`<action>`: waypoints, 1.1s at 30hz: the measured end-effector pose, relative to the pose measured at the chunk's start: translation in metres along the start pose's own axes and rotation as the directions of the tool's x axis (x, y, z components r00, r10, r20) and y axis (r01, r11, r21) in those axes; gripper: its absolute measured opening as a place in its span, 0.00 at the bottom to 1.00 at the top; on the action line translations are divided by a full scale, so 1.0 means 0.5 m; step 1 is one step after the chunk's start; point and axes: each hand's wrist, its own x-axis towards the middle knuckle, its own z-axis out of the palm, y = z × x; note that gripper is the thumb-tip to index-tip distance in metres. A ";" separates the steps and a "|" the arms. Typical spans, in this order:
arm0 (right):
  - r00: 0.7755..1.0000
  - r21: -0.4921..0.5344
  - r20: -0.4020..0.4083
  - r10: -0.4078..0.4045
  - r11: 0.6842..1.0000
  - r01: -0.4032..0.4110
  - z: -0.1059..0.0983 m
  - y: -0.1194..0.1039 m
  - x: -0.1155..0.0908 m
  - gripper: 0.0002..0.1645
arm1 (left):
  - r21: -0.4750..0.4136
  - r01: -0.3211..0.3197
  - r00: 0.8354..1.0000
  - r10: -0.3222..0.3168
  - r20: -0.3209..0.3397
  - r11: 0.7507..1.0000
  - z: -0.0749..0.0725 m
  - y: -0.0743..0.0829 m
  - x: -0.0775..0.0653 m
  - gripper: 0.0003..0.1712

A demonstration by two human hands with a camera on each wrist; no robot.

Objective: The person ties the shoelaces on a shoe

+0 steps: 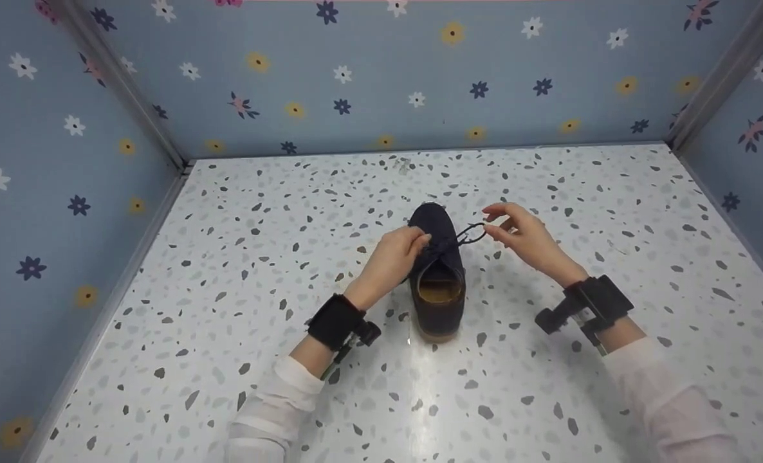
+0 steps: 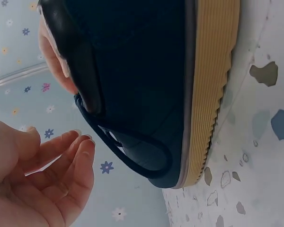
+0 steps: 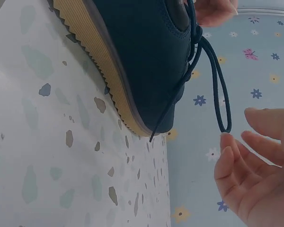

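A dark navy lace-up shoe (image 1: 436,222) with a ribbed tan sole (image 2: 213,85) stands on the speckled surface, toe away from me. Its lace is tied in a bow. On the right side, one lace loop (image 3: 217,90) stretches out to my right hand (image 1: 526,238); a fingertip touches the loop's end while the thumb is held apart. My left hand (image 1: 394,254) is at the shoe's left side. In the left wrist view its fingers are loosely bent beside the other lace loop (image 2: 151,172), with nothing pinched. A loose lace end (image 3: 156,130) hangs over the shoe's side.
The white speckled tabletop (image 1: 259,289) surrounds the shoe. Blue flowered panels (image 1: 368,58) border it at the back, left and right. Both wrists carry black straps with camera mounts (image 1: 336,321).
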 end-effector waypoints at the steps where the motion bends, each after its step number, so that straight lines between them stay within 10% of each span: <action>1: 1.000 0.003 -0.004 -0.021 1.000 0.021 0.001 -0.001 0.001 0.18 | 0.009 -0.006 1.000 0.006 0.004 1.000 0.002 0.003 0.002 0.15; 33: 0.940 0.085 0.277 -0.199 0.980 0.183 0.034 -0.045 0.014 0.18 | 0.265 0.073 0.993 -0.095 0.070 0.961 0.036 0.051 0.013 0.17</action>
